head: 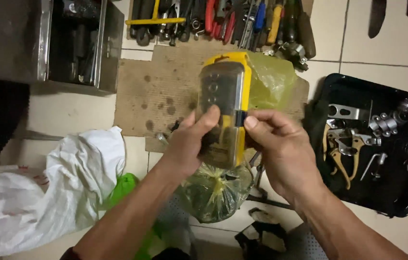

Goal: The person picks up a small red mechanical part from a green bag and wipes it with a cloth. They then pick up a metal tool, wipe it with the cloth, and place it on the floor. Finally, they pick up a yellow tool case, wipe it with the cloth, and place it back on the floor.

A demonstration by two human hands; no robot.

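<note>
Head view looks down at two bare hands holding a yellow plastic case with a clear see-through lid point(223, 103) in the middle, above the floor. Left hand point(192, 142) wraps round the case's lower left side, thumb lying flat on the clear lid. Right hand point(276, 144) pinches the small dark clasp point(241, 117) on the case's right edge between thumb and finger — the other fingers curl in behind. Both arms come up from the bottom edge and bend in toward each other.

Room to move is tight. A black flat tray of silver and gold metal parts point(387, 192) sits just to the right. A row of hand tools with red, yellow and blue handles point(223, 21) lies along the top. A grey metal toolbox point(78, 43) stands top left, cut off by the edge. A crumpled white cloth sack point(54, 192) fills the lower left. A brown cardboard sheet point(160, 89) lies under the case.

A yellowish clear plastic bag point(271, 77) peeks out behind the case, and a tied-up part of such a bag point(216, 190) shows below it — what is inside is hard to make out. The round shapes under the clear lid are blurry too.
</note>
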